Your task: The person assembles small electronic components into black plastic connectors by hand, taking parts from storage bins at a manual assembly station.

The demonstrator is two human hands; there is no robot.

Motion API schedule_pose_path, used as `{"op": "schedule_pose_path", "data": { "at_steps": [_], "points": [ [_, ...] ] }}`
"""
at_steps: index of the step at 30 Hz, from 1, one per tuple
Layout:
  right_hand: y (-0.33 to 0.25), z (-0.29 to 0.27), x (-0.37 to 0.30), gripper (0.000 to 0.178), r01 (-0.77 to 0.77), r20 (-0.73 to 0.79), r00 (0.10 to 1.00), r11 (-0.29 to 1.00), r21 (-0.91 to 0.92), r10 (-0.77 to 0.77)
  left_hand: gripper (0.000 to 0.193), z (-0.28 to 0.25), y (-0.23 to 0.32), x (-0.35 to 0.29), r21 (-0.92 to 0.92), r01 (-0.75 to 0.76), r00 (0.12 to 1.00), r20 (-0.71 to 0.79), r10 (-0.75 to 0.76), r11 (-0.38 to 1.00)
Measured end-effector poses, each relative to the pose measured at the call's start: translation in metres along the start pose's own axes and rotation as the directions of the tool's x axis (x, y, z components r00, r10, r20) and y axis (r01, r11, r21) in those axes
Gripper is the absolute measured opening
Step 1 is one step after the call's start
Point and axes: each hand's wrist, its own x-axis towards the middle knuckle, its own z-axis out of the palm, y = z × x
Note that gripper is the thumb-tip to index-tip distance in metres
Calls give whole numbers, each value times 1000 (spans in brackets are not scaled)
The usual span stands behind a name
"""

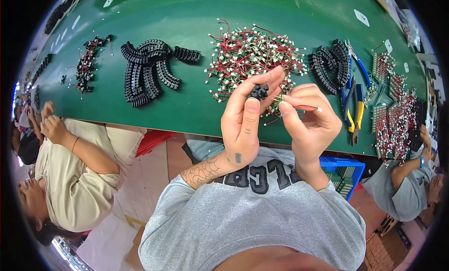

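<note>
Just over the table's near edge, my left hand (241, 123) is closed around a small black plastic part (258, 91), gripped between thumb and fingers. My right hand (314, 119) pinches a small circuit board (278, 98) with thin pins pointing toward the black part. Red and dark wires (306, 107) trail from it to a white plug at their end. Board and black part are close together; a small gap seems to lie between them. Behind both hands spreads a heap of wired boards (252, 55) with white plugs.
Linked black plastic parts (145, 67) lie left on the green table (187, 112), more (329, 65) on the right. Beside them are yellow-handled pliers (359, 107) and blue-handled cutters (358, 60). Wired board panels (395, 116) stand far right. Co-workers sit either side; a blue crate (353, 175) is below.
</note>
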Motion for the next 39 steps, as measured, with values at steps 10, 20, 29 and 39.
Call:
{"op": "schedule_pose_path", "data": {
  "at_steps": [10,20,29,39],
  "points": [
    [14,10,0,15,-36,-2,999,998,58,37,44,-1,-5,-1,110,-59,998,18,58,992],
    [12,11,-2,14,-106,-23,993,971,213,114,38,0,-4,-1,55,-6,999,-43,8,998],
    [11,4,1,16,57,52,997,992,-113,-51,31,-9,-4,0,150,14,1000,-15,-12,989],
    [12,2,1,15,-11,11,1000,997,73,11,30,-8,0,-3,101,109,994,-25,-107,989]
  ]
}}
